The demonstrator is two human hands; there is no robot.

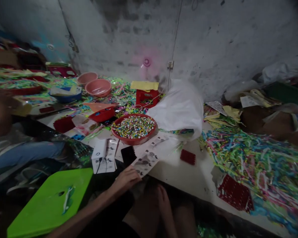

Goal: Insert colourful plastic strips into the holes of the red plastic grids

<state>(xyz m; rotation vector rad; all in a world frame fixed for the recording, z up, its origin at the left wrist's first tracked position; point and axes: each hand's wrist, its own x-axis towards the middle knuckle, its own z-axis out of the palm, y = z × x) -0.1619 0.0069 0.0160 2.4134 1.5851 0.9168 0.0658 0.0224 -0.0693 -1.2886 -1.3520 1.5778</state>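
Pinches a printed sheet (149,162) in the left hand (129,176), out over the near edge of the table (200,180).

Seems to grip its near end between thumb and fingers; holds the right hand (164,199) low below the table edge, fingers apparently together, but cannot tell whether closed on anything. Has a red basin (136,141) beyond the sheet already heaped with small pieces (134,126), yet leaves bright strips (268,162) loose on the right. Looks partway along at most; cannot tell how much is left.
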